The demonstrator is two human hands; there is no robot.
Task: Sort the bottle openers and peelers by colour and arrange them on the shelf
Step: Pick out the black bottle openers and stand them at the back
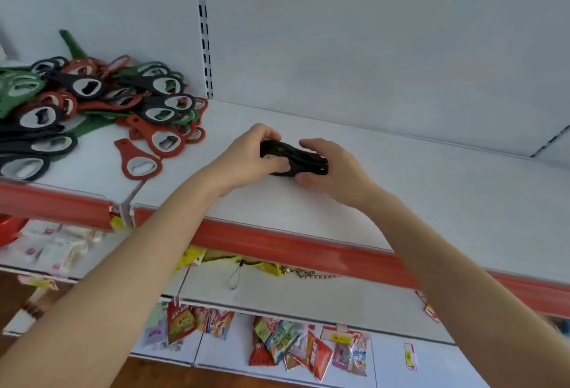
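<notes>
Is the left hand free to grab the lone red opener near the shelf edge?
Likely not yet: the left hand and right hand both grip the black openers. Nothing stands between it and the red opener.

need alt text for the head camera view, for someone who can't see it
The left hand and right hand grip black bottle openers at a white shelf. A jumbled pile of red, green and black openers lies at its left end; snack packets sit below.

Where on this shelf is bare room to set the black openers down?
Bare: shelf right of the right hand up to the back panel, and the strip before the red front rail. Crowded: the left end, under the opener pile.
</notes>
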